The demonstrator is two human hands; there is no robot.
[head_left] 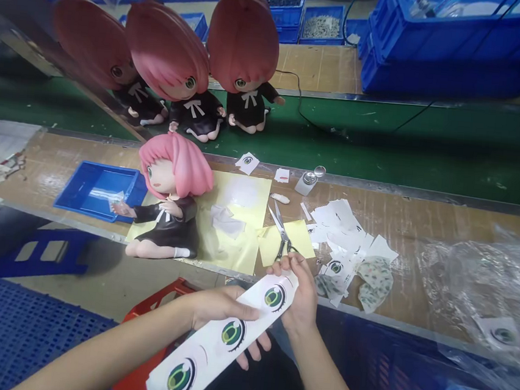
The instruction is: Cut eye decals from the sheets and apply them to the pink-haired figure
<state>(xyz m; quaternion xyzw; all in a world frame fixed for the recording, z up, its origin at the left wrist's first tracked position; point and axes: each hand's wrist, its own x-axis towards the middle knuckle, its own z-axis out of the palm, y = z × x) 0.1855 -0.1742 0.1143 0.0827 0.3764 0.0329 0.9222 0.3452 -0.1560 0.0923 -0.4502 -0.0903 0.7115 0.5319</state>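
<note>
A long white strip of eye stickers, printed with green anime eyes, slants across my lap between both hands. My left hand grips it near the middle, thumb on top and fingers underneath. At the upper end, my right hand closes around the edge of the strip. Just beyond the right fingers, scissors with partly spread blades lie on a yellow sheet. To the left sits a pink-haired figure in a black dress, turned sideways on a larger yellow sheet.
Three more figures stand behind on the green surface. A blue tray is at the left. Cut paper scraps, a patterned cloth-like piece, a small bottle and clear plastic lie to the right.
</note>
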